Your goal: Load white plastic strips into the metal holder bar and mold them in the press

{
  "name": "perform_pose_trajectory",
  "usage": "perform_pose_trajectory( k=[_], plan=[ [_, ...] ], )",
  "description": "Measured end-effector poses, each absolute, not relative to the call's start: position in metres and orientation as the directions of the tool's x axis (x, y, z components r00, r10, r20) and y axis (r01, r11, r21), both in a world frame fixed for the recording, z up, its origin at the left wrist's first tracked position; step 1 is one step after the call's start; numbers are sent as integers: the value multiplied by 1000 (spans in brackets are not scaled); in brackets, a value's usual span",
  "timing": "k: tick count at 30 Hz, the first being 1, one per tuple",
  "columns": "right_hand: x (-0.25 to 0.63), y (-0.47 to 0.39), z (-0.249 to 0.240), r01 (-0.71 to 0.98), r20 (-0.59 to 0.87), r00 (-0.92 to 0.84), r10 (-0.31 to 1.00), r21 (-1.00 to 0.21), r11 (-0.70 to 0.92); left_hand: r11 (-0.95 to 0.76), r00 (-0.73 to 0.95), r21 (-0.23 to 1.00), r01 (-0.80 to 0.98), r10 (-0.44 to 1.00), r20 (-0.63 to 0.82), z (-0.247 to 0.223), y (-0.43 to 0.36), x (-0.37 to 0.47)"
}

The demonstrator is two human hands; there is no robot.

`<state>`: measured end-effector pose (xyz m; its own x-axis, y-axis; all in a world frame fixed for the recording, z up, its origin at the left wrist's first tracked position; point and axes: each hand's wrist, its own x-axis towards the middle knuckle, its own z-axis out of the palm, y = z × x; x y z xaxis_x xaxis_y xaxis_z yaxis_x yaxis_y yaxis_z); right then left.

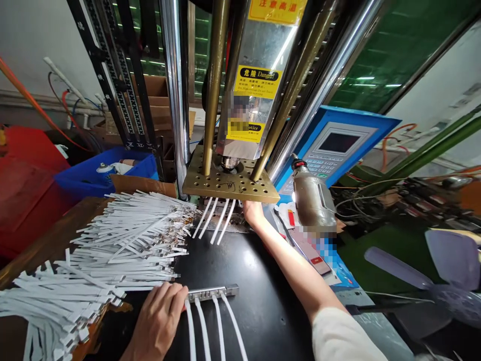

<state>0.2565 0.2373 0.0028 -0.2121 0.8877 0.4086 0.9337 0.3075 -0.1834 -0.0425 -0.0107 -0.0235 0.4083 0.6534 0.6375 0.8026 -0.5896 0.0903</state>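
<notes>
My left hand is closed on the left end of a narrow metal bar fixture lying on the black tabletop. Several flat white cables run from its slots toward me. My right hand reaches forward under the front edge of a brass-coloured perforated plate. Its fingers are hidden there, so their grip does not show. More white cables stick out from beneath the plate, just left of that hand. A large pile of white cables with metal-looking ends lies at the left.
Chrome columns and brass rods rise around the press. A blue control panel and a hanging air tool are on the right. Lower right is a fan. Behind the pile sits a blue bin.
</notes>
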Motion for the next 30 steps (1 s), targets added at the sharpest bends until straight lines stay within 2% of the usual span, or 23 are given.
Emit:
perform_pose_trajectory(
  k=[7,10,13,16,19,22,24,26,30],
  plan=[
    [297,112,-13,857,437,-363,823,-190,479,-561,360,91,823,638,680,12,-10,-112],
    [296,64,-26,814,432,-390,813,-251,524,-548,339,77,833,615,712,15,-1,-131],
    [280,25,-34,783,404,-389,828,-328,528,-561,357,62,825,603,713,16,19,-130],
    [265,6,-30,770,365,-417,832,-345,537,-616,407,63,785,590,698,21,44,-111],
    [257,11,-12,740,333,-404,852,-428,519,-697,507,16,717,537,674,27,70,-82],
    [258,37,13,703,384,-363,849,-486,520,-744,571,-5,668,508,645,29,97,-51],
    [260,65,23,701,391,-379,839,-470,535,-756,590,19,654,526,613,27,120,-34],
    [264,99,26,741,336,-382,861,-445,503,-755,609,47,654,562,560,24,146,-21],
    [272,179,20,819,313,-317,896,-386,424,-701,607,155,696,689,395,20,208,-2]
  ],
)
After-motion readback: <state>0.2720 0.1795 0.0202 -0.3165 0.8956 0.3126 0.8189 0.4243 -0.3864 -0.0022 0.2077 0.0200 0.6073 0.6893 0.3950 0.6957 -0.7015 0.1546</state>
